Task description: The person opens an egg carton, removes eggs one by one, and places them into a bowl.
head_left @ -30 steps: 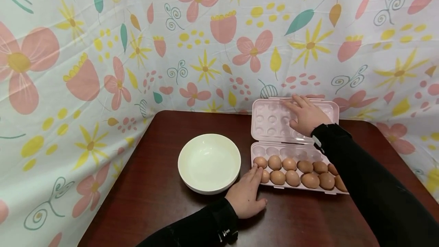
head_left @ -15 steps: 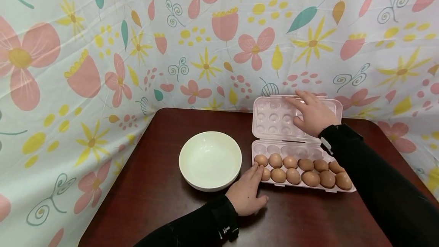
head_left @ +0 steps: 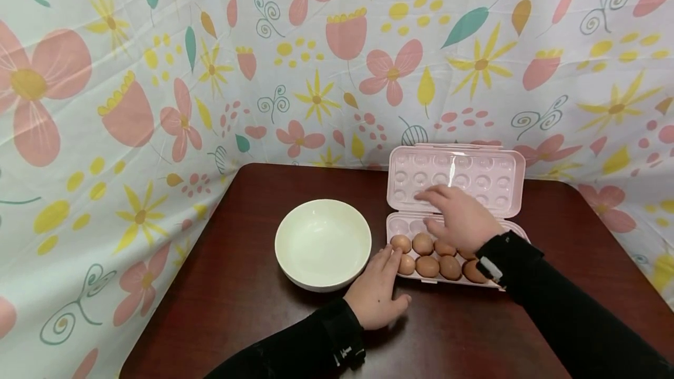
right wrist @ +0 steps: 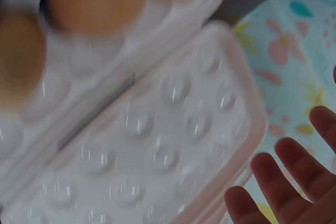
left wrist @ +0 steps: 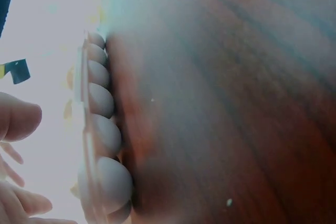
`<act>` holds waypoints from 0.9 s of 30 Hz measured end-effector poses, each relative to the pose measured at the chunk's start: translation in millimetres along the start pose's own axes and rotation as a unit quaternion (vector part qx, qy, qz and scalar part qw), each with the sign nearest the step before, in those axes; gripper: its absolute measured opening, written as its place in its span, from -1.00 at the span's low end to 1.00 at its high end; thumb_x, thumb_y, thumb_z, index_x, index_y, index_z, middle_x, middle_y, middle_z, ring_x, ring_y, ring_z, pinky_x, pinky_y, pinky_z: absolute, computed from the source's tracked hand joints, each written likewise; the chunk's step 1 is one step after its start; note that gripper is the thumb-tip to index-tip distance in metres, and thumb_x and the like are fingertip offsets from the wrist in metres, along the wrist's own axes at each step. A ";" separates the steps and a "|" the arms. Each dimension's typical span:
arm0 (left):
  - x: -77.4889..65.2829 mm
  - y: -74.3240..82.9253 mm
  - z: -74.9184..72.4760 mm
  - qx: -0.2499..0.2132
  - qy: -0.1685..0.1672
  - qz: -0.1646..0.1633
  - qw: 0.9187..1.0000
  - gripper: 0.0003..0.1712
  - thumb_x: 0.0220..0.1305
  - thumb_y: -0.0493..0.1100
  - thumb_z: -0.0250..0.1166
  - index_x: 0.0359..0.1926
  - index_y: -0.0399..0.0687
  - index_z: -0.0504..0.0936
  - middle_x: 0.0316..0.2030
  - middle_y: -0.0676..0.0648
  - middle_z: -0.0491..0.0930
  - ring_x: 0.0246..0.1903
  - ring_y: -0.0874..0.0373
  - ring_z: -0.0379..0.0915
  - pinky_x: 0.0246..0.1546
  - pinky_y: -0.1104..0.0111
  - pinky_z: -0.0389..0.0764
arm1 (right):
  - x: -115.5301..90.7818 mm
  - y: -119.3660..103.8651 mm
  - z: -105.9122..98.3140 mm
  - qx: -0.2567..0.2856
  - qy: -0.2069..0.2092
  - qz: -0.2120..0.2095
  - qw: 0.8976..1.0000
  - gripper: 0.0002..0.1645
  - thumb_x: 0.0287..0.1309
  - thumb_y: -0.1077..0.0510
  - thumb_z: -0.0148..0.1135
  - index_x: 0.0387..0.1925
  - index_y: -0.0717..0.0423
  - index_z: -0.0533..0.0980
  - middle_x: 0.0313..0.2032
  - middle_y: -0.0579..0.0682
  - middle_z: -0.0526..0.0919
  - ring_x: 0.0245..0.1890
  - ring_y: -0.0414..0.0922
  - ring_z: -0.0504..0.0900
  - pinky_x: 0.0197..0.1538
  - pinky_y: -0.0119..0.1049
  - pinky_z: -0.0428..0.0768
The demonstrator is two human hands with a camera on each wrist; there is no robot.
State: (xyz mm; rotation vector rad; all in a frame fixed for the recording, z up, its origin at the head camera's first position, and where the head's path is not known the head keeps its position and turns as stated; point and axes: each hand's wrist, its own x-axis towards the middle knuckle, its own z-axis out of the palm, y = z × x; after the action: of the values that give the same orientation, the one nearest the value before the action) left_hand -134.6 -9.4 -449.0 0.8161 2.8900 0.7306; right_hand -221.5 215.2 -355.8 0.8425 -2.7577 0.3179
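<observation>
A pink plastic egg carton [head_left: 509, 192] lies open on the table, its dimpled lid folded back toward the curtain. Brown eggs [head_left: 423, 244] fill the front two rows, and the back row shows bare cups at the left. My left hand [head_left: 375, 297] rests at the carton's front left corner, fingers straight, the fingertips right beside the end eggs. My right hand [head_left: 464, 218] hovers over the carton with loosely bent fingers and holds nothing; it and its sleeve hide the right-hand eggs. In the right wrist view, its fingers [right wrist: 281, 184] are spread beside the lid.
A cream bowl [head_left: 323, 244] with nothing in it stands left of the carton, close to my left fingers. The dark red-brown table [head_left: 226, 285] meets a floral curtain [head_left: 316, 45] behind and at the left.
My right hand has come away from the lid's upper part, moving down and toward me over the egg tray. The left hand stays at the carton's corner.
</observation>
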 end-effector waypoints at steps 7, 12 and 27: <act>-7.0 5.0 -6.5 0.042 0.038 0.043 0.997 -0.02 0.28 0.13 0.26 0.58 -0.12 0.09 0.55 -0.21 0.14 0.55 -0.04 0.12 0.50 0.23 0.29 | -24.6 -23.4 27.4 -0.010 -0.007 -0.036 0.999 -0.52 0.06 0.09 0.35 0.08 -0.04 0.61 -0.05 -0.04 0.69 0.02 -0.01 0.66 0.07 0.01 0.62; -11.0 7.2 -12.0 0.091 0.100 0.095 0.986 0.00 0.21 0.12 0.32 0.53 -0.21 0.15 0.53 -0.21 0.20 0.53 -0.05 0.18 0.50 0.23 0.29 | -35.9 -33.9 42.3 -0.019 -0.011 -0.041 0.999 -0.51 -0.02 0.05 0.39 0.05 -0.15 0.63 -0.20 -0.19 0.66 -0.13 -0.13 0.57 -0.08 -0.12 0.59; -14.1 7.8 -14.0 -0.026 0.071 0.044 0.996 -0.05 0.30 0.06 0.28 0.56 -0.16 0.10 0.53 -0.22 0.19 0.51 0.01 0.21 0.44 0.18 0.38 | -43.3 -49.5 69.1 -0.052 -0.039 0.022 0.998 -0.51 0.04 -0.04 0.43 0.06 -0.18 0.56 -0.33 -0.13 0.59 -0.24 -0.08 0.61 -0.16 -0.03 0.49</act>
State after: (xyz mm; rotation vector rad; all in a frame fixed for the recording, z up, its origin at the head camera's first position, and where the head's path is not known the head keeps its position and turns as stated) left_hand -121.1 -16.7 -434.1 0.9266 2.9595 0.9055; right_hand -169.8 178.6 -427.1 0.7858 -2.8388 0.1502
